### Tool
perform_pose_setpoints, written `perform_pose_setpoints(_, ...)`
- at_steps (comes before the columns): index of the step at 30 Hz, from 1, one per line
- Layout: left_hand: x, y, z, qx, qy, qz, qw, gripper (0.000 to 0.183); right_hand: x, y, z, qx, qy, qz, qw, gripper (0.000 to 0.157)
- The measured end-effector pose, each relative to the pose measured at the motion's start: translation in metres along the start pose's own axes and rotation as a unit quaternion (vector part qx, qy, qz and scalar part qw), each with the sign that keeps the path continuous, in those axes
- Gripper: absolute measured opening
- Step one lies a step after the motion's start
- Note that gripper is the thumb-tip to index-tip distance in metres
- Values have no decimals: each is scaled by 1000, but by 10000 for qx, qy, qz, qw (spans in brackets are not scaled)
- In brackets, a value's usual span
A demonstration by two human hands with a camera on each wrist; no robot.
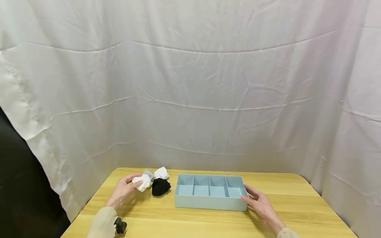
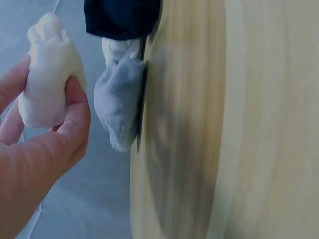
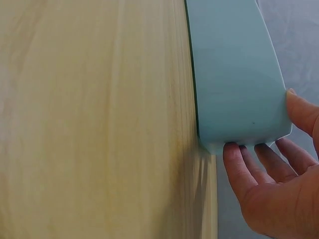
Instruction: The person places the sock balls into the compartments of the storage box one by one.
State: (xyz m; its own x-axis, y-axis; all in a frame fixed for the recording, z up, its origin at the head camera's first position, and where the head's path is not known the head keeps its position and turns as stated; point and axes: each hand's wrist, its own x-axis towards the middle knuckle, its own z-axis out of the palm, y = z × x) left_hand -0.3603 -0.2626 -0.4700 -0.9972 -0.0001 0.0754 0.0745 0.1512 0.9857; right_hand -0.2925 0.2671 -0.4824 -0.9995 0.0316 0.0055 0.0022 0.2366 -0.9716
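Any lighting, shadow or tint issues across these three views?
Head: bright, a soft shadow on the wood-grain table near the left hand; left wrist: dimmer, bluish, the black rolled sock showing little detail; right wrist: also dim, shadow streaks beside the four-compartment organizer.

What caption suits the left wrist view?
Left hand holds a white cloth bundle near a grey bundle and black bundle on a table.

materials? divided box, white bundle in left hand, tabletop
Divided box: probably moulded plastic, satin finish; smooth, evenly coloured walls, thin dividers.
White bundle: soft fabric, matte; folds and a slightly fuzzy surface. Fibre unclear.
Tabletop: wood or wood-look laminate, can't tell which; pale grain streaks, slight sheen.
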Motion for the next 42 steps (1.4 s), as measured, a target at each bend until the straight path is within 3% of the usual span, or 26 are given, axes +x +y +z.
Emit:
perform_pose_setpoints(11,-1,6,24,-353,284,323,9984,47,-2,-3,0,-106,-32,79,9999,65)
perform_pose_setpoints(22,3,15,51,-978,-132,368,9944,51,-3,-6,-1,-159,-68,68,9998,67)
perform_pose_setpoints(28,4,16,67,-1003,-148,578,9932,52,-4,-3,-2,-126,-41,76,9999,66)
perform_pose_setpoints(34,5,19,82,-618,-82,818,9947,52,-4,-3,-2,-170,-44,45,9998,66)
perform_pose_setpoints(42,3,21,97,-537,-403,869,9939,52,-3,-3,-1,-301,-15,41,9995,69)
